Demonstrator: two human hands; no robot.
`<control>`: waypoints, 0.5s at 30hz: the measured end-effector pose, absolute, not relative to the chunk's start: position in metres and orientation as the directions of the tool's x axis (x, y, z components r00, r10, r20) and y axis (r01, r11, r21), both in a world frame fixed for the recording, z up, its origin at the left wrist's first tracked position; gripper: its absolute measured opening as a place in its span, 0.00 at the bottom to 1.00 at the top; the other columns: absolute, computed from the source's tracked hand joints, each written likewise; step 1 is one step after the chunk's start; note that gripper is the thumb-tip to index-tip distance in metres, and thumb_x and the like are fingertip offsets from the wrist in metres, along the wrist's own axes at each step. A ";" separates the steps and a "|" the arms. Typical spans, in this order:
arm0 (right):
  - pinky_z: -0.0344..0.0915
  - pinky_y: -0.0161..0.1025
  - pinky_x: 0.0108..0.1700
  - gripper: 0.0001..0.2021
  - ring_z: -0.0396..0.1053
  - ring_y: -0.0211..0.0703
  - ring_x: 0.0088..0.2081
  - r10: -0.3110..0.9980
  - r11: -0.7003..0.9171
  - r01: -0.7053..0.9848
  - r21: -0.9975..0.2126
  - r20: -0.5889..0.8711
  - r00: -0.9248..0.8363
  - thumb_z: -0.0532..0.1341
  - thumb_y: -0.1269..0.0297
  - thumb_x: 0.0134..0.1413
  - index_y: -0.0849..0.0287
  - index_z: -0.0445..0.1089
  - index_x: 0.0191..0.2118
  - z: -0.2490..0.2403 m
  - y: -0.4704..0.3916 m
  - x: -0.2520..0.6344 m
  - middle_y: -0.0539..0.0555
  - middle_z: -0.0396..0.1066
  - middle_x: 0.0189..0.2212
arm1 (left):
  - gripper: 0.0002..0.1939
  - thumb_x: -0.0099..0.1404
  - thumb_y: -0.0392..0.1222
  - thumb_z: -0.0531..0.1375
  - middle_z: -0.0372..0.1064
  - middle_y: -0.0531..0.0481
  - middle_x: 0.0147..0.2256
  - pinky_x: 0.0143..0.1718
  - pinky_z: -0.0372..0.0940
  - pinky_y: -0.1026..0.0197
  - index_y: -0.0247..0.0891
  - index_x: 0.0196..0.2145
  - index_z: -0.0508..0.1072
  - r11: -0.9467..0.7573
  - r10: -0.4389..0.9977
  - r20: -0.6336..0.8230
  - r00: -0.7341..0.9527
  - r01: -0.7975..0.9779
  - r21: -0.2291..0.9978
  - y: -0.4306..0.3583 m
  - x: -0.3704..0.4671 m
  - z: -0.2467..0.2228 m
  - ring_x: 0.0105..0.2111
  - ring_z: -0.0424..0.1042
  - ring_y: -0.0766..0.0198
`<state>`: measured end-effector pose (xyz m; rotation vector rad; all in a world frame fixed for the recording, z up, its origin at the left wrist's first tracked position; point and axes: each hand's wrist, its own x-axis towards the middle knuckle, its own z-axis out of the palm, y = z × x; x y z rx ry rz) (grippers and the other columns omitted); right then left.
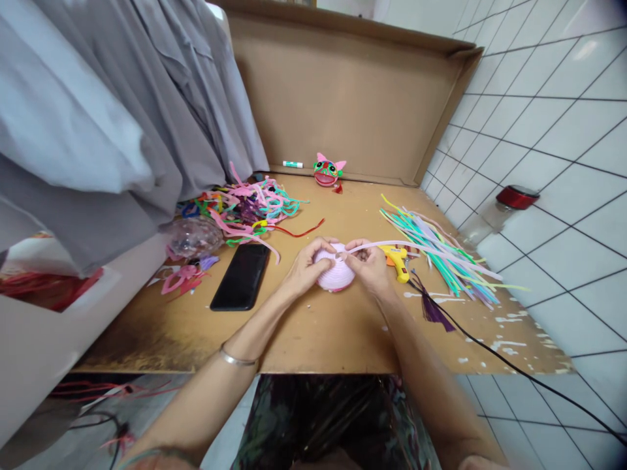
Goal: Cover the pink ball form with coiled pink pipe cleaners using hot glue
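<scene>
Centrally in the head view, the left hand [309, 264] gripped a pale pink coiled ball [334, 278], its thumb and fingers closed on the near and far sides. The right hand [371, 263] pinched a long pale pink strip [411, 244] at the ball's top; the strip's free length arched rightward past a yellow glue gun [400, 262]. The ball was near the front middle of the brown table [323, 339]; whether it touched the surface could not be told. Left of the hands lay a black phone [240, 279], with a tangled heap of colored strips [257, 201] behind it. On the right were a loose bundle of straight strips [453, 261], a purple tassel [435, 312] beside a black cord [482, 338], and a red-lidded jar [494, 212] by the tiled wall [553, 163]. Farther back, a toy head [326, 172] with pink ears and a small tube [292, 164] stood out against a cardboard panel [343, 104].
</scene>
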<state>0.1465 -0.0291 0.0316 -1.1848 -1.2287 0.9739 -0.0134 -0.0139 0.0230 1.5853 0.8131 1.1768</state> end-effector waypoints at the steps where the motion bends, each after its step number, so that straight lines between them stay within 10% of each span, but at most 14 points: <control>1: 0.54 0.34 0.26 0.15 0.55 0.35 0.23 0.979 0.158 0.062 -0.986 0.164 0.119 0.68 0.57 0.32 0.56 0.67 0.28 0.031 -0.029 0.146 0.45 0.62 0.20 | 0.11 0.49 0.41 0.59 0.70 0.42 0.52 0.54 0.63 0.47 0.38 0.33 0.70 -0.311 0.901 0.305 0.310 -0.029 0.950 -0.014 -0.013 0.023 0.51 0.70 0.50; 15: 0.50 0.34 0.26 0.11 0.54 0.35 0.23 0.981 0.165 0.093 -0.982 0.173 0.083 0.63 0.58 0.35 0.55 0.63 0.26 0.030 -0.031 0.146 0.44 0.58 0.19 | 0.11 0.49 0.41 0.59 0.71 0.42 0.52 0.55 0.62 0.46 0.38 0.33 0.70 -0.301 0.903 0.300 0.308 -0.043 0.953 -0.016 -0.014 0.024 0.53 0.69 0.49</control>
